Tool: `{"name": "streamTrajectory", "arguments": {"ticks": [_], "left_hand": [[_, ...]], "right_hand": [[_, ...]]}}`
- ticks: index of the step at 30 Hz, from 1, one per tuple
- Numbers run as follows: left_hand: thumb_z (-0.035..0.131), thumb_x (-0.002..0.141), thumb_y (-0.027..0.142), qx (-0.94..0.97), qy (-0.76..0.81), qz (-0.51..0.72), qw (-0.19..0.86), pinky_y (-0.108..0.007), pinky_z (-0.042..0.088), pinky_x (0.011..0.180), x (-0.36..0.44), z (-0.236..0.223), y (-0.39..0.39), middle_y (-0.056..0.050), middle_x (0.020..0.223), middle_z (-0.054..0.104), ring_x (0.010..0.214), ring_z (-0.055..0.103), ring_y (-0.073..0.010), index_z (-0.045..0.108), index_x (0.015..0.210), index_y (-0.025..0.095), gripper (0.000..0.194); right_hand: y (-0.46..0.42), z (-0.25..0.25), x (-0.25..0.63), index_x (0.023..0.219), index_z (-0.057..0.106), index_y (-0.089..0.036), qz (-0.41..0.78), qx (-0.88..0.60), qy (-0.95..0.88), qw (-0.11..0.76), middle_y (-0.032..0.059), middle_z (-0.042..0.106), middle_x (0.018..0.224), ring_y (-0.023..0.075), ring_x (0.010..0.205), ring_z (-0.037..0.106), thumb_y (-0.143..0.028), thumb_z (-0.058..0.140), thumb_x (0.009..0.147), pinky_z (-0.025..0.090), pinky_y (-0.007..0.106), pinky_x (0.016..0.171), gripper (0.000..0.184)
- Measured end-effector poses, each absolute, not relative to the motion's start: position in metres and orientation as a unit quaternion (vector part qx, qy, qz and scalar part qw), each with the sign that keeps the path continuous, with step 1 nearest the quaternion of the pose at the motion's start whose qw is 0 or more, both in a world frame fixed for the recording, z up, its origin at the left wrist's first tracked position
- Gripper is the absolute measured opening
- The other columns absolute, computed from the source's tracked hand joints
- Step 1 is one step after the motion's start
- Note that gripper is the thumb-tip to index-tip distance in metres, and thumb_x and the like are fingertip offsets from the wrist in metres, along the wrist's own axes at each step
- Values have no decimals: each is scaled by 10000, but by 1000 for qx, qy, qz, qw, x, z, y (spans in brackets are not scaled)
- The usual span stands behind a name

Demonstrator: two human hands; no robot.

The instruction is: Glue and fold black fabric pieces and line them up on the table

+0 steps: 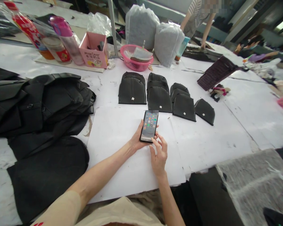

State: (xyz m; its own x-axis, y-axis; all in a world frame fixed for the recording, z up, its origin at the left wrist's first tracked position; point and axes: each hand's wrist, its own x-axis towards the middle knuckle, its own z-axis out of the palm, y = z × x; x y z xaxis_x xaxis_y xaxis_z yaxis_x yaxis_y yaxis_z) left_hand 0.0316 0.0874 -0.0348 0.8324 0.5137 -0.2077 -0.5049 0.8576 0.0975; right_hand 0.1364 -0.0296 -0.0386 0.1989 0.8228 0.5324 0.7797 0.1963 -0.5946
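My left hand (137, 140) grips a black smartphone (149, 126) above the white table (122, 147); its lit screen shows app icons. My right hand (158, 154) hovers at the phone's lower edge, fingers spread and holding nothing, one fingertip close to the screen. Beyond the phone lie several stacks of black cut fabric pieces (158, 94) with small white tags. A pile of black garments (40, 106) fills the left side of the table.
At the back stand bottles (58, 39), a pink box (94, 50), a pink basin (136, 58) and two grey bagged bundles (153, 31). Another person (195, 18) leans at the far table. A dark ribbed panel (217, 72) lies right; grey felt (257, 185) covers the near right.
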Motion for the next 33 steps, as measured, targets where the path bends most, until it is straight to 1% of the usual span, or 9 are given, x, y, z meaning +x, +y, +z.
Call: {"name": "streamTrajectory", "arguments": {"ticks": [10,14,19,21,22,24,26,28,33], "left_hand": [[299,968,724,15,121,266,956,-346,544,707,31,-34,87,-173,947,708,776,695,-244,640,1264,74,792],[297,969,723,8,122,267,956,-351,538,711,31,-32,86,-169,928,710,751,688,-239,639,1264,68,795],[328,951,742,-5,131,265,955,-359,536,725,32,-32,86,-168,915,715,721,682,-234,662,1216,69,797],[325,944,753,-6,132,263,956,-355,536,709,33,-33,86,-171,913,716,717,682,-239,677,1176,69,803],[322,942,757,-7,133,261,956,-355,536,703,33,-33,86,-173,910,717,716,682,-241,686,1150,68,806],[318,936,766,-5,137,261,956,-355,536,693,34,-34,86,-177,902,717,710,682,-244,699,1095,62,816],[323,931,773,1,139,264,954,-354,535,685,35,-36,86,-178,903,718,707,680,-245,702,1063,56,821],[322,927,779,9,136,267,954,-355,532,683,35,-37,86,-180,915,717,709,678,-244,699,1072,57,827],[313,923,788,7,120,263,957,-352,518,695,35,-37,88,-190,940,709,720,670,-237,674,1164,66,843]], "right_hand": [[-28,-37,139,1304,616,-266,89,-648,-590,473,103,602,1335,236,1297,564,-268,530,1004,511,468,1083,311],[-20,-29,144,1306,604,-246,150,-651,-543,509,113,632,1309,232,1240,596,-316,536,1001,570,430,975,320],[13,-16,156,1240,616,-187,247,-665,-443,548,126,688,1231,229,1116,666,-443,605,944,577,388,914,391],[29,-14,158,1199,625,-178,298,-652,-407,566,111,716,1141,205,984,697,-502,640,901,597,327,791,440],[36,-13,159,1181,626,-180,331,-643,-385,573,86,730,1047,177,852,701,-530,659,875,592,286,684,466],[48,-12,158,1170,613,-201,416,-623,-326,577,-13,684,773,109,545,600,-582,695,824,489,214,444,521],[58,-11,156,1147,598,-228,489,-605,-271,566,-111,523,553,71,357,425,-627,707,790,334,180,302,547],[66,-9,155,1050,591,-241,526,-597,-243,555,-149,411,473,59,294,333,-665,695,776,256,168,256,515],[83,-4,159,861,533,-243,549,-590,-233,545,-144,429,471,47,275,321,-718,699,726,239,163,243,521]]}}
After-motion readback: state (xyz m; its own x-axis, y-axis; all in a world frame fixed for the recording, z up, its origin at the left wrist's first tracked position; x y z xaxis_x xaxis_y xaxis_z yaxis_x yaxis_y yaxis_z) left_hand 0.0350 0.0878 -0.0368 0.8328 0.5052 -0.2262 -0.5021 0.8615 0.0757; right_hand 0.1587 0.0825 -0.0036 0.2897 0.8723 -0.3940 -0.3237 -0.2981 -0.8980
